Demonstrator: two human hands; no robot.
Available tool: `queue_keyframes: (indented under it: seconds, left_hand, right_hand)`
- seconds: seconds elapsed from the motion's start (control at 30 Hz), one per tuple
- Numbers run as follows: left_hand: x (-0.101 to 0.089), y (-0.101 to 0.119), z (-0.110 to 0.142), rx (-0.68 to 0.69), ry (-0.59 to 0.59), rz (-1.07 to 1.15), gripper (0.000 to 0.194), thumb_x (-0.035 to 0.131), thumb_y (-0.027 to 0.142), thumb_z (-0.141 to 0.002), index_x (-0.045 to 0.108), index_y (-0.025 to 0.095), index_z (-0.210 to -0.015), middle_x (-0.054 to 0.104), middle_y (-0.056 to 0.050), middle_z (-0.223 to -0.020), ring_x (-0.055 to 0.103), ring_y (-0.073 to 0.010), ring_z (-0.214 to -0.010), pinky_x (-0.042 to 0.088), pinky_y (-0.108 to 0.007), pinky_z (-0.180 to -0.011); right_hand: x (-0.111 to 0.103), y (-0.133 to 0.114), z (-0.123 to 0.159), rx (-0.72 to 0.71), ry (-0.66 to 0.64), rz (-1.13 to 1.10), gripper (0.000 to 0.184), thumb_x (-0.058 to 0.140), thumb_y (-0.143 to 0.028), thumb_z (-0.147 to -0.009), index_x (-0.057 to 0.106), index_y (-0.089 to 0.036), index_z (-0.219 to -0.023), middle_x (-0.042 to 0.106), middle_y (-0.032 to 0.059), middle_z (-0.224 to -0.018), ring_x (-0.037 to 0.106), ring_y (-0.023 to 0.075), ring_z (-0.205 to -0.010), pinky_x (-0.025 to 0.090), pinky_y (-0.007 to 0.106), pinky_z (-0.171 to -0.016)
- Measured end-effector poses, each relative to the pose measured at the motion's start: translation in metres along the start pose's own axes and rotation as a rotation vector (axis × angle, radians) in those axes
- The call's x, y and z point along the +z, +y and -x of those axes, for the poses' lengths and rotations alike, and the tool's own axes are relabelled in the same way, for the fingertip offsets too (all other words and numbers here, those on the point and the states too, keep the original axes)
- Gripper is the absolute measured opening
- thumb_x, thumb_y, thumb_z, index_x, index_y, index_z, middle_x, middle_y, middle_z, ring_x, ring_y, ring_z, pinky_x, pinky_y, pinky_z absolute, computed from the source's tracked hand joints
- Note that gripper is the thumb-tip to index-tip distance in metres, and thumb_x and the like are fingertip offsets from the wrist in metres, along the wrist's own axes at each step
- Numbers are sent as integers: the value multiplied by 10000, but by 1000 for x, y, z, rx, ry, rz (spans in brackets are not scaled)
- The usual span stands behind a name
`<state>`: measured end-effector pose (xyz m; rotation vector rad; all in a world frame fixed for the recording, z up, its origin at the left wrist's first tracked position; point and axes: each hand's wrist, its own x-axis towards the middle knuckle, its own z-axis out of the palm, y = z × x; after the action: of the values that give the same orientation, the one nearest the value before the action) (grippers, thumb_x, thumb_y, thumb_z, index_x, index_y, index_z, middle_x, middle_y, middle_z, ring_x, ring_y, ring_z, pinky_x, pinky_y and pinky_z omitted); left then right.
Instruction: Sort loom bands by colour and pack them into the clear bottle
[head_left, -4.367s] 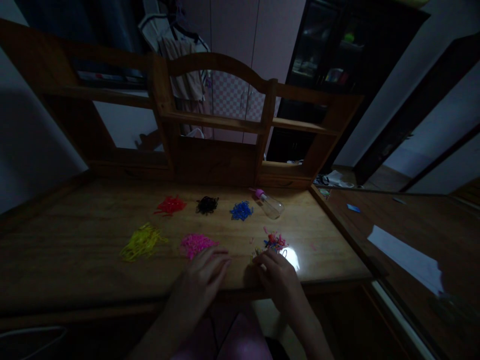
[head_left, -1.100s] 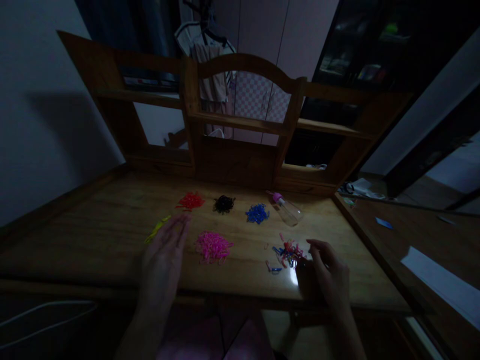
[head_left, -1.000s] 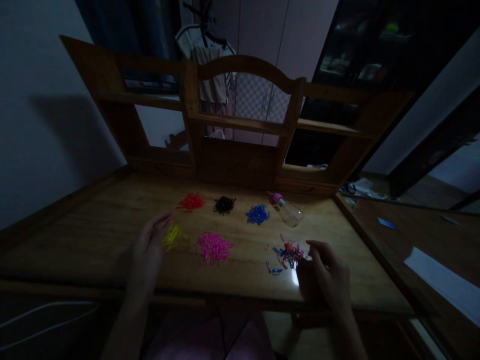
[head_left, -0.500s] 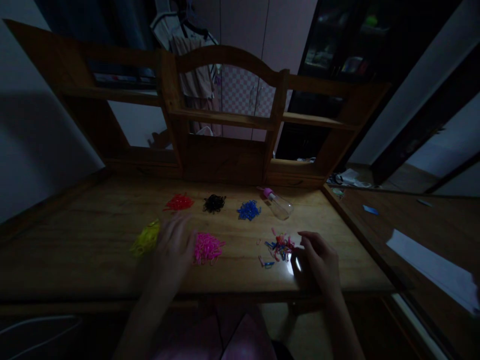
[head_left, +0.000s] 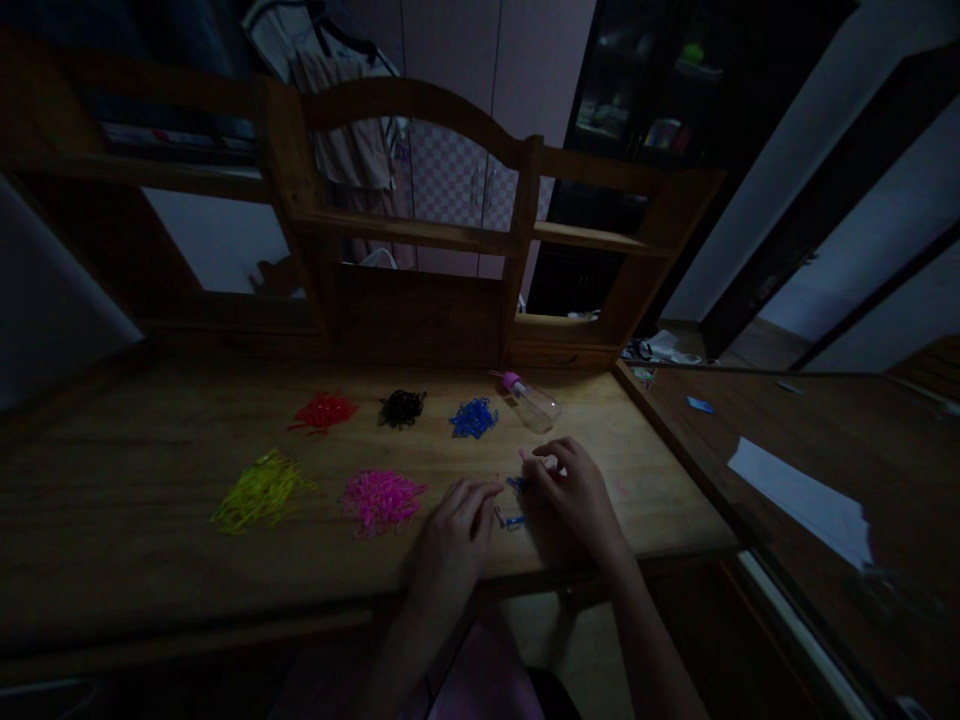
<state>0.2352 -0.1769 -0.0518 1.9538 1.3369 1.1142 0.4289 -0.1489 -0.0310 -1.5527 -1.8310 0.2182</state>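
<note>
My right hand (head_left: pixel 577 492) reaches over the mixed pile of small coloured clips (head_left: pixel 516 484) and covers most of it. Its thumb and fingertips come together; whatever lies between them is hidden. At the pile's left edge is my left hand (head_left: pixel 455 527), fingers stretched forward, thumb slightly apart, nothing visible in it. A blue clip (head_left: pixel 514 521) lies between the hands. Left of my left hand is a pink pile (head_left: pixel 381 500), with a yellow pile (head_left: pixel 260 490) farther left. Red (head_left: pixel 324 411), black (head_left: pixel 403 408) and blue (head_left: pixel 473 417) piles lie in a row behind.
A clear bottle (head_left: pixel 537 409) with a pink cap lies on its side behind my right hand. A wooden shelf unit (head_left: pixel 420 320) rises along the desk's back. To the right, a lower brown surface holds white paper (head_left: pixel 802 497) and a small blue packet (head_left: pixel 700 405).
My left hand has moved right, from between the yellow and pink piles to the mixed pile. My right hand has moved inward over that pile. The view has turned rightward.
</note>
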Motion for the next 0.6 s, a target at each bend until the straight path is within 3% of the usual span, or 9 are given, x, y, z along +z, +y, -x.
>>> queue_keyframes:
  seconds: [0.17, 0.27, 0.43, 0.6]
  left_hand:
    - [-2, -3, 0, -55, 53, -49, 257, 416, 166, -940, 663, 204, -997, 677, -58, -1033, 622, -209, -990, 476, -345, -882]
    - [-5, -5, -1, -67, 48, -40, 254, 412, 190, -941, 664, 208, -972, 684, -57, -1018, 630, -209, -974, 479, -335, -862]
    - [-10, -7, -1, -113, 48, 28, 256, 420, 247, -945, 674, 218, -952, 696, -50, -1026, 641, -205, -973, 486, -322, -883]
    - [-11, -6, -1, -125, 45, 61, 240, 445, 252, -936, 684, 230, -949, 706, -34, -1029, 650, -196, -967, 491, -307, -870]
  right_hand:
    - [18, -2, -33, 10, -129, 157, 90, 633, -239, -820, 630, -180, -752, 630, 83, -875, 598, 191, -775, 447, 289, -674]
    - [15, -3, -45, 35, -216, 176, 39, 637, -186, -772, 631, -170, -737, 643, 85, -829, 585, 179, -707, 416, 280, -617]
    - [-24, 13, -45, 77, -146, 19, 101, 595, -270, -807, 625, -174, -803, 653, 51, -834, 578, 150, -675, 424, 253, -585]
    - [-55, 40, -26, 23, -211, -34, 161, 583, -329, -847, 634, -176, -844, 647, 24, -759, 587, 146, -658, 447, 259, -596]
